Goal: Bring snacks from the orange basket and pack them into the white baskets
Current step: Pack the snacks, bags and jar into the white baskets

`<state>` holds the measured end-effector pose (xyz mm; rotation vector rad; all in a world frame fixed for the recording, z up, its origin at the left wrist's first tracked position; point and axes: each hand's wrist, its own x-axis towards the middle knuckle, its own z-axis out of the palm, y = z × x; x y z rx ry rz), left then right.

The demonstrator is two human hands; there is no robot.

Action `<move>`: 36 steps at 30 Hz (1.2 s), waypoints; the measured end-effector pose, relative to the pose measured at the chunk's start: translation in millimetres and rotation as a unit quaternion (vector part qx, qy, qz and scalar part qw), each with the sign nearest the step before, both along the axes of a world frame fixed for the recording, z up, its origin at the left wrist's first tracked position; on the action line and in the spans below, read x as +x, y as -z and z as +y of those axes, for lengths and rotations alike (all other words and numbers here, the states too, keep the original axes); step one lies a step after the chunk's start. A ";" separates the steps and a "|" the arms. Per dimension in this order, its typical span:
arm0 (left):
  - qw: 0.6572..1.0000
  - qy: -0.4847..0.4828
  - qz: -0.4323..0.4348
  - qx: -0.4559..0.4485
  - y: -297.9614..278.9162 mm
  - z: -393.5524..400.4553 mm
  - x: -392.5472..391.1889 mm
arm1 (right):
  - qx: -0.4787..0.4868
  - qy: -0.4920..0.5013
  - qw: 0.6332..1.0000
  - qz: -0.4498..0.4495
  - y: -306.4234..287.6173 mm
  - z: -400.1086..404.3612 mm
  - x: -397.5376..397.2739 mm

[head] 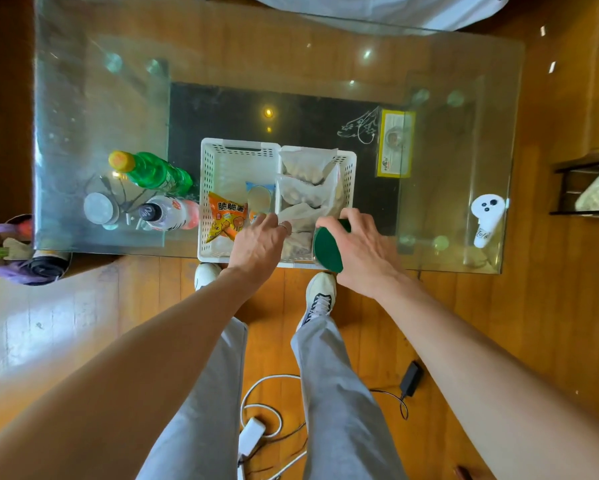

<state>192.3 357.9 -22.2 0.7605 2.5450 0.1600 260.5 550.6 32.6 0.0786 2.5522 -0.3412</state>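
Note:
Two white baskets stand side by side at the glass table's front edge. The left white basket holds an orange snack bag and a blue-edged round snack pack. The right white basket is filled with several clear bags of pale snacks. My left hand reaches over the divide between the baskets, its fingers touching a clear bag. My right hand grips a green-lidded can at the near end of the right basket. No orange basket shows in this view.
A green bottle and a white bottle with red label stand left of the baskets. A yellow-framed packet and a white controller lie on the right. Bags sit on the floor at left; cables and chargers lie by my feet.

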 end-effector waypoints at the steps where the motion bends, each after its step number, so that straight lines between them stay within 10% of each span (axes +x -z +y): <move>1: 1.000 -0.002 -0.003 0.007 -1.2 -2.1 -0.3 | -0.002 0.007 1.000 -0.003 0.5 -1.8 2.2; 6: 0.995 -0.061 0.014 0.080 -18.7 14.6 -22.5 | -0.029 0.044 0.999 0.013 1.0 -1.4 16.5; 15: 0.951 0.286 0.084 -0.085 -5.1 123.2 -70.6 | -0.131 0.144 0.977 0.084 12.7 41.1 49.3; 31: 0.985 0.163 0.048 -0.026 14.7 138.5 -83.1 | -0.178 0.197 0.961 0.081 8.9 50.0 57.9; 36: 0.984 0.049 0.141 0.098 -0.4 91.2 -57.5 | -0.189 0.380 0.900 0.098 9.4 39.2 54.3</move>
